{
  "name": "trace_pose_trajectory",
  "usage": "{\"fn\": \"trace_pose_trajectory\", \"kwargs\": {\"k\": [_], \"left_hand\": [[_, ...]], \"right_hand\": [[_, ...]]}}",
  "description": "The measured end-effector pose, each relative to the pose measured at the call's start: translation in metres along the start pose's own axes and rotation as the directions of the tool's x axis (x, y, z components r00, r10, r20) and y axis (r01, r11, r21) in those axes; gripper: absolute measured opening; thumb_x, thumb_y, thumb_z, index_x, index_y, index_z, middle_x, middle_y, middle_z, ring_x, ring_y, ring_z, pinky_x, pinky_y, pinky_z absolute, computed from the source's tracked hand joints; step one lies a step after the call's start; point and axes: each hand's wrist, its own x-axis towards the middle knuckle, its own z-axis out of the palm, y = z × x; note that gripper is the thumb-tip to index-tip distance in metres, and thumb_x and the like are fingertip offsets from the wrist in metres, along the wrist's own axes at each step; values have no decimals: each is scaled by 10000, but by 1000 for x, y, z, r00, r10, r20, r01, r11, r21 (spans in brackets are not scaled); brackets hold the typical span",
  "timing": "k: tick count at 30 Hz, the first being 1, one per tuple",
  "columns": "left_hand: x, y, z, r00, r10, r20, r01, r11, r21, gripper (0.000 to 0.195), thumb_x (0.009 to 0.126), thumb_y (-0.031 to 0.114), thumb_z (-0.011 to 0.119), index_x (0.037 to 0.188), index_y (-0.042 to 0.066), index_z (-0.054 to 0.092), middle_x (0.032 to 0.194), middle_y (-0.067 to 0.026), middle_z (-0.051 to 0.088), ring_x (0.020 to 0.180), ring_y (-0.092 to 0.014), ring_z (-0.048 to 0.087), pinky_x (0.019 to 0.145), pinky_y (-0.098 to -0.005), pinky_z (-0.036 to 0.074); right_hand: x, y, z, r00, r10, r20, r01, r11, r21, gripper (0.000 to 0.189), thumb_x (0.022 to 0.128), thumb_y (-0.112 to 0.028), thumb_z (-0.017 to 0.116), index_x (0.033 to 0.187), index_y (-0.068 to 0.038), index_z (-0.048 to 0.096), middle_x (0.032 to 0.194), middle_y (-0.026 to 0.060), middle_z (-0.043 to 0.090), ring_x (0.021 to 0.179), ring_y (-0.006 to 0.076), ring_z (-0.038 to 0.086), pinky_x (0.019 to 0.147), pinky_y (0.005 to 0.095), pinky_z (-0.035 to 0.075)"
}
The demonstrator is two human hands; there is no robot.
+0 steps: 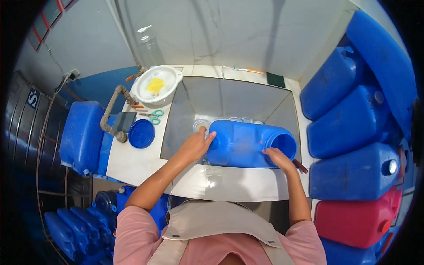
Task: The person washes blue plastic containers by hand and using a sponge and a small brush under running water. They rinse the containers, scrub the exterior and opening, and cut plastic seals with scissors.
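Note:
A blue plastic water container lies on its side over the tiled sink basin. Its wide round mouth faces right and has no lid on it. At the left end, my left hand holds the container, thumb against its end; some of the fingers are hidden. My right hand grips the container by the neck, just below the mouth rim. A dark red handle-like object sticks out by my right wrist. Left of the basin, a round blue lid rests on the white counter.
A white basin holds suds and a yellow sponge. Scissors and a pipe faucet are at left. A toothbrush and green scouring pad lie behind. Blue containers and a red one line the right.

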Motion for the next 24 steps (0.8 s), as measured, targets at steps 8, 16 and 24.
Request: {"fn": "trace_pose_trajectory", "kwargs": {"k": [8,16,24], "left_hand": [[1,-40,18,729,668,151,-662,631,406,326,811,149,593,1090,16,489,1119,-197,481,1055,-349,469,813,-400,425],[1,-20,31,928,308,-209,-317,948,-12,394,852,317,568,991,-51,537,857,-210,585,768,-345,576,683,-397,461],[-2,-19,41,956,253,-147,-267,960,-85,476,859,407,521,889,-67,548,742,-234,600,716,-358,602,633,-419,452]], "right_hand": [[19,-31,-21,979,10,203,-178,528,830,246,725,-180,635,891,-26,541,851,88,612,810,197,605,745,303,481],[39,-10,-6,950,124,-286,253,229,940,202,877,-228,511,883,-26,509,877,112,623,801,205,623,753,314,505],[-9,-30,45,725,-178,-666,-6,964,-265,866,770,-235,589,1355,116,54,1181,310,462,1083,435,464,950,416,349]]}}
